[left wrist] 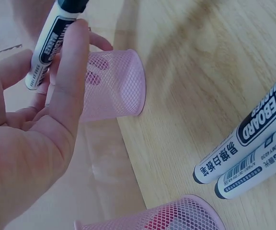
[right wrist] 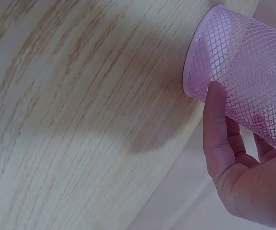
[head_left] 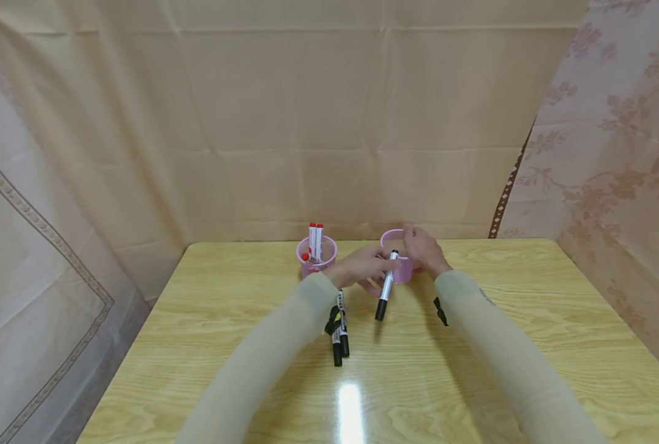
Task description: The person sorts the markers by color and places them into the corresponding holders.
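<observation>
My left hand (head_left: 365, 266) pinches a black-capped whiteboard marker (head_left: 386, 290) between thumb and fingers, tilted with its cap toward me. Just behind it stands a pink mesh pen cup (head_left: 403, 271), upright near the table's back edge. At that cup's right side, my right hand (head_left: 422, 250) holds it; in the right wrist view, curled fingers (right wrist: 217, 129) lie against the mesh. No marker is visible inside this cup. A second pink mesh pen cup (head_left: 317, 266), left of my left hand, contains several red-capped markers (head_left: 315, 240).
Two more black-capped whiteboard markers (left wrist: 253, 129) lie side by side on the wooden table (head_left: 240, 320), partly under my left wrist in the head view. A beige cloth (head_left: 285, 123) hangs behind the table's back edge. Floral cloth (head_left: 623, 142) hangs at the right.
</observation>
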`<state>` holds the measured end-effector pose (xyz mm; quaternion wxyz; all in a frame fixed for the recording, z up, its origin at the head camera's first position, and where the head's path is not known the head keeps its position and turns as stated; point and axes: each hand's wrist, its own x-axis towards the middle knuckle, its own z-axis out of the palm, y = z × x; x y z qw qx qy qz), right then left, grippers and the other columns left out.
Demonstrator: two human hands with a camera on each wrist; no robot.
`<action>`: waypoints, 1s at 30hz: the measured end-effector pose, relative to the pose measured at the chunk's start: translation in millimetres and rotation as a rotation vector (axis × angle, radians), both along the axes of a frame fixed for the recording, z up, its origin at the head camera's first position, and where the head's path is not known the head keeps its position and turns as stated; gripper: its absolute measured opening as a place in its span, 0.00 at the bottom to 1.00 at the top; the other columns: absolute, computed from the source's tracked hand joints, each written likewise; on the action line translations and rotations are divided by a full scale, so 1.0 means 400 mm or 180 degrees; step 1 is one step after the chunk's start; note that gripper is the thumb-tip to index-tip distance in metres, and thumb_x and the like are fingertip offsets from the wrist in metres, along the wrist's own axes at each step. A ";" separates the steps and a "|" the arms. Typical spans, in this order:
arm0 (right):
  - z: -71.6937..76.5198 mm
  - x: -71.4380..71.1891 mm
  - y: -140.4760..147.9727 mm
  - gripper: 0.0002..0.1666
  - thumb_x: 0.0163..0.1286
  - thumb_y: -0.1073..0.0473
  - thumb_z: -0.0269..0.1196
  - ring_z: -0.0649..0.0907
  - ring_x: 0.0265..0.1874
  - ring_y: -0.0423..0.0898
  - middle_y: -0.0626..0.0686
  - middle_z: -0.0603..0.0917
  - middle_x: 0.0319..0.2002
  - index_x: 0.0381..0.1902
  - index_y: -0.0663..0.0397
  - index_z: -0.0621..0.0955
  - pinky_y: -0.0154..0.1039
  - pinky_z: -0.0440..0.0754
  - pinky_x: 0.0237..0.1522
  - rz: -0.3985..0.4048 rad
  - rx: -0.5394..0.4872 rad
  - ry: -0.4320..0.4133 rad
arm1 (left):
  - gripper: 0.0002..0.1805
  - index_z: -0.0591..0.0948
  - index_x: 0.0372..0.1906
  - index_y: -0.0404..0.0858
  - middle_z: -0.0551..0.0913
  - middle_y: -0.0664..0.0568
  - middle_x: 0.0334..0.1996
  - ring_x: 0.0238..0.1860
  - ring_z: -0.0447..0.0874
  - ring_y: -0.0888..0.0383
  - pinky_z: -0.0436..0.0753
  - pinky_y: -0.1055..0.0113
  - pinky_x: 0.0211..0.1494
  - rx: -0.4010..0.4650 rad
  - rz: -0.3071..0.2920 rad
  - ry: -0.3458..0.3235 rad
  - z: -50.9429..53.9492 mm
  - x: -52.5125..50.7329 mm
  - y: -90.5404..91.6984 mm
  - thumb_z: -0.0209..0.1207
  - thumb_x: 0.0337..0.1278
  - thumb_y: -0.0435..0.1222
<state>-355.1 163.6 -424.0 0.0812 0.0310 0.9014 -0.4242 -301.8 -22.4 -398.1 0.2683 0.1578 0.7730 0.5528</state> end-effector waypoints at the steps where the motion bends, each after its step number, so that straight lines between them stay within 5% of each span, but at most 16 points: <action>1: 0.000 -0.001 0.000 0.44 0.81 0.34 0.27 0.72 0.62 0.70 0.69 0.62 0.74 0.79 0.59 0.57 0.56 0.87 0.39 0.0011 0.0000 -0.0008 | 0.13 0.74 0.47 0.34 0.82 0.45 0.34 0.38 0.84 0.44 0.89 0.58 0.33 0.0038 0.0049 -0.0004 0.003 -0.001 -0.002 0.56 0.75 0.41; 7: 0.000 -0.003 -0.001 0.44 0.80 0.33 0.26 0.71 0.63 0.70 0.68 0.60 0.75 0.80 0.57 0.55 0.58 0.86 0.43 0.0041 -0.0004 -0.0043 | 0.19 0.75 0.58 0.28 0.82 0.35 0.48 0.48 0.83 0.40 0.89 0.58 0.37 0.0335 0.0381 -0.0085 0.014 -0.014 -0.010 0.54 0.77 0.40; 17: -0.003 -0.001 -0.003 0.45 0.80 0.33 0.26 0.68 0.66 0.71 0.68 0.58 0.76 0.81 0.57 0.52 0.58 0.86 0.41 0.0080 -0.0029 -0.0091 | 0.17 0.73 0.57 0.33 0.78 0.46 0.42 0.46 0.84 0.43 0.89 0.61 0.36 0.0830 0.0905 -0.0216 0.032 -0.038 -0.004 0.59 0.73 0.38; 30: 0.008 0.008 -0.006 0.46 0.80 0.32 0.25 0.71 0.62 0.70 0.68 0.60 0.75 0.80 0.58 0.55 0.58 0.86 0.43 0.0082 -0.0035 -0.0123 | 0.19 0.71 0.59 0.36 0.80 0.44 0.45 0.41 0.85 0.49 0.87 0.50 0.49 0.1029 0.1115 -0.0053 0.072 -0.055 -0.006 0.61 0.72 0.38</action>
